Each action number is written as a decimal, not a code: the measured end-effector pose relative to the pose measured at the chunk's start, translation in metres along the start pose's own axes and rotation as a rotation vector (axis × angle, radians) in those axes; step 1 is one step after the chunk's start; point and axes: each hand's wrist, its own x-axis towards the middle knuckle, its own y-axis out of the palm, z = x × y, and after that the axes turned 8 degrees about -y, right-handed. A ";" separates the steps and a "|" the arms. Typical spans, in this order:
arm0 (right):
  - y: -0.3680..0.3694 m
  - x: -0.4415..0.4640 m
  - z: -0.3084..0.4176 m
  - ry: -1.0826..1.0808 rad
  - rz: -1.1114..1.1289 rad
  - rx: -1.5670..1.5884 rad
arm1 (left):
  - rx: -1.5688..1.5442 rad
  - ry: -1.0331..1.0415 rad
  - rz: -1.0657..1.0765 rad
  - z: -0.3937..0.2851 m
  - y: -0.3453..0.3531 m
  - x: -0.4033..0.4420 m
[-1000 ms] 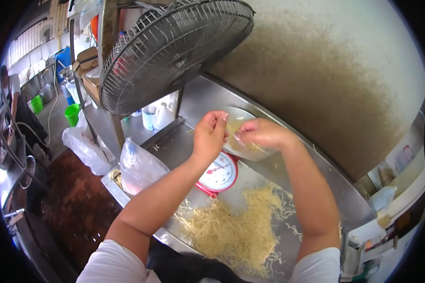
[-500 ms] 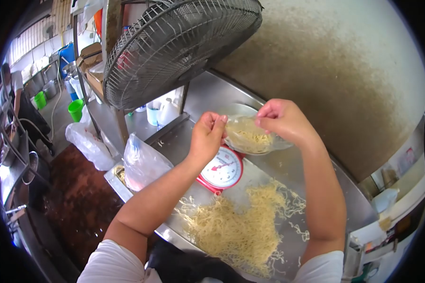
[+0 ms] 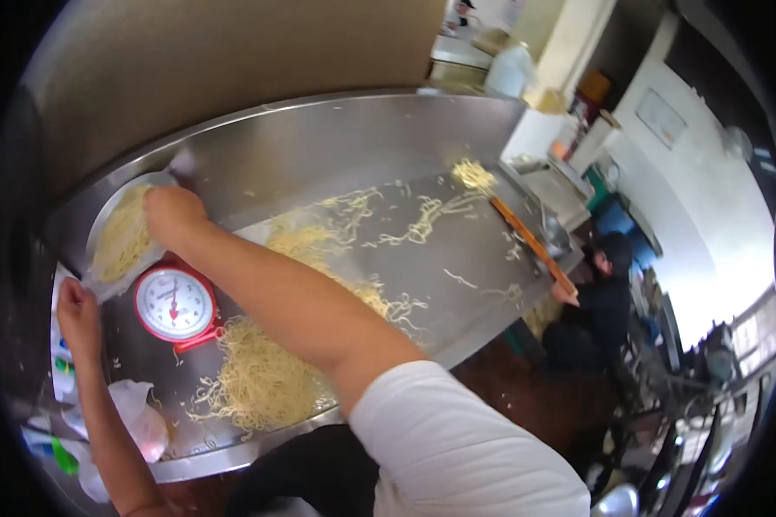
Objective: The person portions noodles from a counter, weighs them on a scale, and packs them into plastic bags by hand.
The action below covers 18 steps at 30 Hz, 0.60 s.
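Note:
A clear plastic bag of noodles (image 3: 122, 239) lies over the round metal pan (image 3: 99, 226) of a red weighing scale (image 3: 181, 303). My left hand (image 3: 78, 317) is closed, pinching the bag's near left edge. At the opposite edge, my right hand (image 3: 174, 217) is closed on the bag too, its fingertips partly hidden. Loose yellow noodles (image 3: 263, 375) are heaped on the metal table beside the scale, some of them behind my right forearm.
A small noodle clump (image 3: 474, 175) and a long wooden stick (image 3: 535, 246) lie at the table's (image 3: 440, 250) right end. Beyond it is a person in dark clothes (image 3: 603, 302). A white plastic bag (image 3: 138, 418) rests at the near left edge.
My view has swung to the right, bringing the table's far end and another person into sight. Both hands still grip the bag of noodles at the scale, now spread farther apart.

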 end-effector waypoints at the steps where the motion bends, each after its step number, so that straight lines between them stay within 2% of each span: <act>1: -0.008 0.007 -0.004 0.076 -0.106 0.036 | -0.164 -0.051 0.025 -0.024 0.005 0.009; 3: -0.021 0.025 -0.007 0.207 -0.300 0.125 | -0.402 -0.130 0.065 -0.080 0.003 0.024; 5: -0.045 0.052 -0.015 0.226 -0.232 0.047 | -0.504 -0.124 0.099 -0.108 0.004 0.035; 7: -0.070 0.067 -0.015 0.103 -0.206 0.023 | -0.591 -0.094 0.048 -0.125 0.002 0.044; 10: -0.100 0.081 0.013 0.030 -0.381 0.180 | -0.622 -0.073 -0.085 -0.168 -0.018 0.056; 11: -0.108 0.087 0.020 -0.010 -0.434 0.240 | -0.674 0.048 -0.099 -0.172 -0.025 0.065; 12: -0.104 0.099 0.024 -0.083 -0.606 0.259 | -0.756 0.109 -0.118 -0.183 -0.031 0.070; 14: -0.132 0.118 0.041 -0.111 -0.217 0.183 | -0.787 0.068 -0.168 -0.212 -0.053 0.063; 15: -0.153 0.112 0.047 -0.213 -0.261 0.681 | -0.880 0.052 -0.182 -0.228 -0.062 0.056; 16: -0.166 0.089 0.068 -0.124 -0.374 0.900 | -0.908 0.061 -0.216 -0.237 -0.070 0.050; 17: -0.183 0.068 0.083 -0.175 -0.331 0.805 | -0.908 0.136 -0.144 -0.238 -0.083 0.048; 18: -0.196 0.049 0.084 -0.324 -0.229 0.709 | -0.932 0.088 -0.185 -0.241 -0.084 0.039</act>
